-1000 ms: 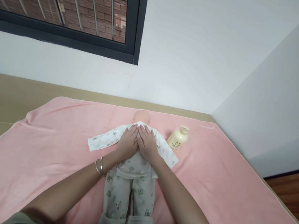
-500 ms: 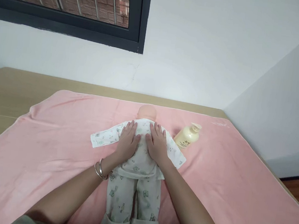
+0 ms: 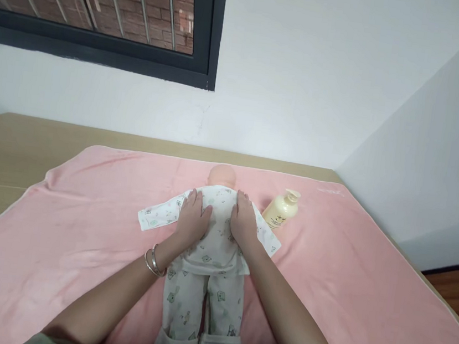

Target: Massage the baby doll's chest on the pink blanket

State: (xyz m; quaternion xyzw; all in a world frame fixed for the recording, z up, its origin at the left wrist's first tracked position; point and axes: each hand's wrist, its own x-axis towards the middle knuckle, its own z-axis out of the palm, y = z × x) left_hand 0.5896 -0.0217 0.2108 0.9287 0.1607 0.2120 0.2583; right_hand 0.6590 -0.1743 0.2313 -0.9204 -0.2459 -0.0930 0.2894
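Observation:
A baby doll (image 3: pixel 222 175) lies on a pink blanket, its head at the far end and no face showing. It wears a white printed top (image 3: pixel 217 232) and matching trousers (image 3: pixel 223 305) with turned-up cuffs. My left hand (image 3: pixel 193 220) rests flat along the left side of the doll's upper back, near the shoulder. On the opposite side, my right hand (image 3: pixel 244 222) lies against the right shoulder and flank, fingers stretched forward. Neither hand grips anything. Two silver bangles (image 3: pixel 155 261) circle my left wrist.
A cream pump bottle (image 3: pixel 281 209) stands on the pink blanket (image 3: pixel 346 275) just right of the doll's sleeve. Under the blanket is a wooden surface (image 3: pixel 45 141), which meets a white wall (image 3: pixel 283 78). A dark-framed window (image 3: pixel 204 35) is at upper left.
Both hands have slid outward from the middle of the doll's back towards its sides, so more of the top shows between them. The camera view has shifted slightly.

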